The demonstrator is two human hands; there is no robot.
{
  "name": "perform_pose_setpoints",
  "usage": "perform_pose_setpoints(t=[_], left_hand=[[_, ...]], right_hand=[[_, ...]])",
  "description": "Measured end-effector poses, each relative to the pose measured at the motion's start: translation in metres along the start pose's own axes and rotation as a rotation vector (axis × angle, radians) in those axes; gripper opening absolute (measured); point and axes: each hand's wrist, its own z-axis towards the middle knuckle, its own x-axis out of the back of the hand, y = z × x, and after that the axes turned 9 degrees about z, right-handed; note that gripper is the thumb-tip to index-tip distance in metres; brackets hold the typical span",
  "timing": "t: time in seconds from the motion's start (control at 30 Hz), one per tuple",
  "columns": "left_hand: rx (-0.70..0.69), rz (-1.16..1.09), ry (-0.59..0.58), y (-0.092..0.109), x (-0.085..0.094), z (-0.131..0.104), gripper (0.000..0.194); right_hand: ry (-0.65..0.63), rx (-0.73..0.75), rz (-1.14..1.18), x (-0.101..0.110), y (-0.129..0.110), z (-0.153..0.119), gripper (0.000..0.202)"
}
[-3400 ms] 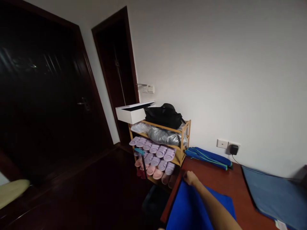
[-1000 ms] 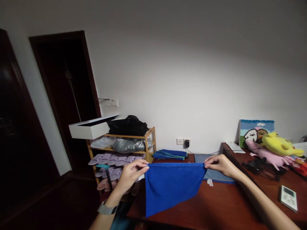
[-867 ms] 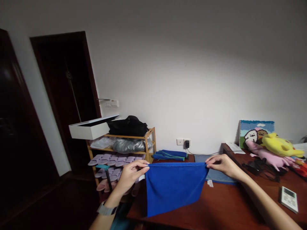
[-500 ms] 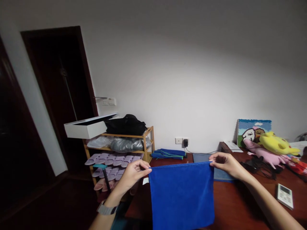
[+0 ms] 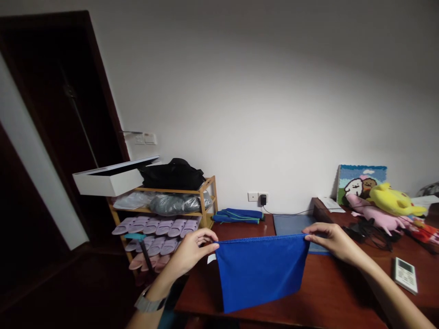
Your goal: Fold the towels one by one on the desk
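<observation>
Head view: a blue cloth [image 5: 262,269] was held spread by its top edge above the front part of a reddish-brown wooden table [image 5: 329,292]. One upper corner was pinched by the left hand [image 5: 197,251], the other by the right hand [image 5: 331,240]; the fingers were closed on the fabric. At the table's back, a folded green-edged blue cloth [image 5: 238,216] and a blue-grey mat [image 5: 295,225] were laid near the white wall [image 5: 240,114]. A slipper rack [image 5: 203,205] was placed left of the table, topped by a black bag [image 5: 173,176] and a white box [image 5: 92,183]. On the desk [image 5: 425,269] right of the table, plush toys [image 5: 394,199] and a white remote control [image 5: 405,275] were set. The table's front edge was partly covered from view by the hanging cloth. Air space was left between both hands and the wall behind the table, and tabletop was exposed right of the cloth.
</observation>
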Motion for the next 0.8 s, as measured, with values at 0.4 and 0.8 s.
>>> perform_pose_setpoints(t=[0.4, 0.8], left_hand=[[0.034, -0.18, 0.2, -0.009, -0.002, 0.063, 0.033], [-0.069, -0.19, 0.16, 0.021, 0.001, 0.038, 0.032]], right_hand=[[0.255, -0.011, 0.239, -0.023, -0.008, 0.032, 0.059], [0.34, 0.137, 0.012, -0.004, -0.019, -0.014, 0.049]])
